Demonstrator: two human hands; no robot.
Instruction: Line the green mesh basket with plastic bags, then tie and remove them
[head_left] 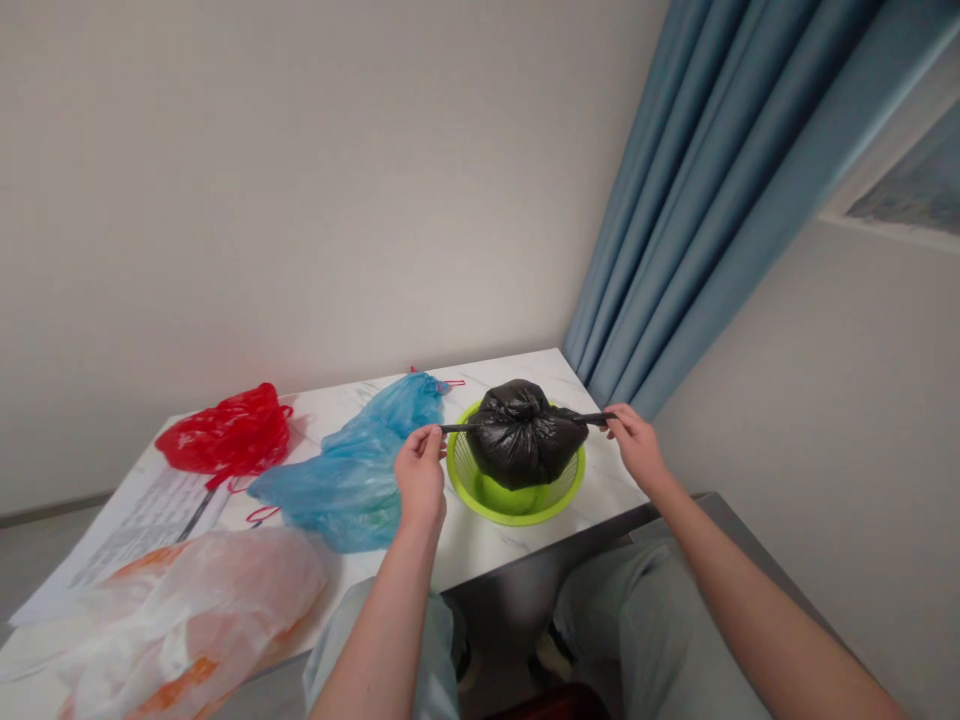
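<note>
White table (487,548), blue curtain (697,200) at R. Blk bag (525,445) over green basket (517,518); my L hand (421,470) & R hand (636,443) apart, each pinching a blk tie (459,428), stretched taut.

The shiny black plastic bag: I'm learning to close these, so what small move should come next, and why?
Probably a gentle outward pull, to snug the bunched middle of the black plastic bag: the left hand and right hand each grip one end, stretched out sideways.
</note>
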